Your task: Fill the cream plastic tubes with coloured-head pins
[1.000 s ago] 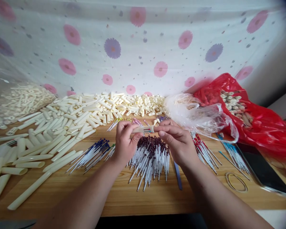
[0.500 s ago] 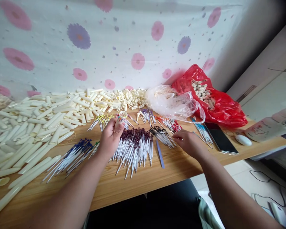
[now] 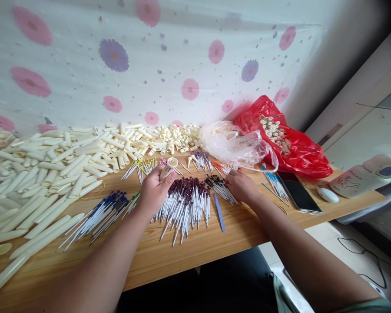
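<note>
My left hand (image 3: 154,187) is closed round a cream plastic tube (image 3: 168,167), held upright with its open end up and coloured refills inside. It hovers over the back of a heap of dark-tipped white refills (image 3: 185,204). My right hand (image 3: 239,184) rests palm down on the wooden table (image 3: 195,248), its fingers curled onto a small pile of black-tipped refills (image 3: 220,184). What those fingers pinch is hidden. A blue flat stick (image 3: 219,211) lies between the two piles.
Cream tubes (image 3: 52,174) cover the left of the table, small cream caps (image 3: 179,134) lie at the back. Blue-tipped refills (image 3: 99,213) lie left of my left hand. A clear bag (image 3: 237,145), a red bag (image 3: 293,143), a phone (image 3: 298,193) and a mouse (image 3: 327,194) sit right.
My hands have parted. The left kept the tube and tipped it upright. The right went out to the red-tipped refills, then came back left onto the black-tipped pile. The view swung right.
</note>
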Motion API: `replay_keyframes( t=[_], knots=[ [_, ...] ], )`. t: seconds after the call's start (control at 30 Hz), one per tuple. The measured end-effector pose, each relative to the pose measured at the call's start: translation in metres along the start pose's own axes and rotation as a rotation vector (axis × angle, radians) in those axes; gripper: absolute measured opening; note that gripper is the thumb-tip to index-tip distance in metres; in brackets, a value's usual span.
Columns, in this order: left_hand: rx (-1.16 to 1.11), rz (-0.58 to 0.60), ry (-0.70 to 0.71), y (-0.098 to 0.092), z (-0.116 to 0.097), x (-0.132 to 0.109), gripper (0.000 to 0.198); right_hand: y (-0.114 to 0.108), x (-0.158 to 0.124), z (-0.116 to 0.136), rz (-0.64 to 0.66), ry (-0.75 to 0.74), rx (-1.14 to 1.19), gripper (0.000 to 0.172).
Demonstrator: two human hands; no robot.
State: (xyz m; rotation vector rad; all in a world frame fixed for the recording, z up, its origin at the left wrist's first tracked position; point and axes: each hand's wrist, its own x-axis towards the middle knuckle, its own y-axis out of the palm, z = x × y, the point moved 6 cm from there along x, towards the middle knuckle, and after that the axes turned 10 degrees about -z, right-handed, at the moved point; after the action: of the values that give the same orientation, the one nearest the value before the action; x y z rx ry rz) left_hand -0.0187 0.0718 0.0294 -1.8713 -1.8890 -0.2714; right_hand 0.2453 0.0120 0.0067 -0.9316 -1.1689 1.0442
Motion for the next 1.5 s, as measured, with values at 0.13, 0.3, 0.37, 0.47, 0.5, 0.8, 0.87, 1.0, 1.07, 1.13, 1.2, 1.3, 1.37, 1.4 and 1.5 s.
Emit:
replay_keyframes(
  t=[0.13, 0.3, 0.37, 0.47, 0.5, 0.8, 0.87, 1.0, 1.07, 1.13, 1.2, 1.3, 1.37, 1.4, 1.5],
  knots=[
    [-0.070, -0.028, -0.096, 0.003, 0.005, -0.002, 0.023, -0.015, 0.003, 0.006, -0.035, 0.034, 0.108, 0.016],
    [-0.206, 0.055, -0.312, 0.021, 0.003, -0.016, 0.022, -0.028, 0.012, 0.062, -0.020, 0.011, 0.524, 0.015],
    [-0.353, 0.078, -0.397, 0.029, 0.000, -0.021, 0.023, -0.029, 0.013, 0.090, 0.021, 0.022, 0.785, 0.011],
    [-0.509, 0.025, -0.462, 0.029, -0.001, -0.021, 0.023, -0.027, 0.014, 0.122, 0.094, 0.040, 0.940, 0.007],
    [-0.549, -0.002, -0.478, 0.027, -0.001, -0.020, 0.024, -0.027, 0.014, 0.128, 0.116, 0.041, 0.961, 0.006],
    [-0.667, -0.043, -0.494, 0.010, 0.000, -0.011, 0.022, -0.024, 0.026, 0.131, 0.163, -0.058, 1.104, 0.013],
    [-0.631, -0.014, -0.468, 0.011, 0.000, -0.012, 0.021, -0.034, 0.035, 0.127, -0.001, -0.060, 1.129, 0.016],
    [-0.590, 0.081, -0.382, 0.015, -0.003, -0.011, 0.019, -0.039, 0.042, 0.133, -0.013, -0.142, 1.181, 0.016],
    [-0.565, 0.142, -0.357, 0.016, -0.004, -0.011, 0.021, -0.038, 0.042, 0.134, -0.010, -0.146, 1.216, 0.013],
    [-0.536, 0.198, -0.343, 0.018, -0.005, -0.012, 0.024, -0.036, 0.040, 0.132, 0.006, -0.144, 1.255, 0.010],
    [-0.518, 0.243, -0.327, 0.019, -0.006, -0.012, 0.026, -0.035, 0.038, 0.130, 0.045, -0.170, 1.311, 0.009],
    [-0.567, 0.287, -0.332, 0.021, -0.008, -0.014, 0.024, -0.038, 0.035, 0.129, 0.078, -0.260, 1.418, 0.008],
    [-0.643, 0.329, -0.354, 0.023, -0.010, -0.017, 0.022, -0.042, 0.034, 0.129, 0.087, -0.337, 1.491, 0.010],
    [-0.679, 0.354, -0.365, 0.025, -0.011, -0.018, 0.021, -0.042, 0.033, 0.131, 0.098, -0.372, 1.520, 0.012],
    [-0.731, 0.440, -0.372, 0.028, -0.014, -0.021, 0.021, -0.043, 0.029, 0.136, 0.165, -0.456, 1.582, 0.011]
  ],
)
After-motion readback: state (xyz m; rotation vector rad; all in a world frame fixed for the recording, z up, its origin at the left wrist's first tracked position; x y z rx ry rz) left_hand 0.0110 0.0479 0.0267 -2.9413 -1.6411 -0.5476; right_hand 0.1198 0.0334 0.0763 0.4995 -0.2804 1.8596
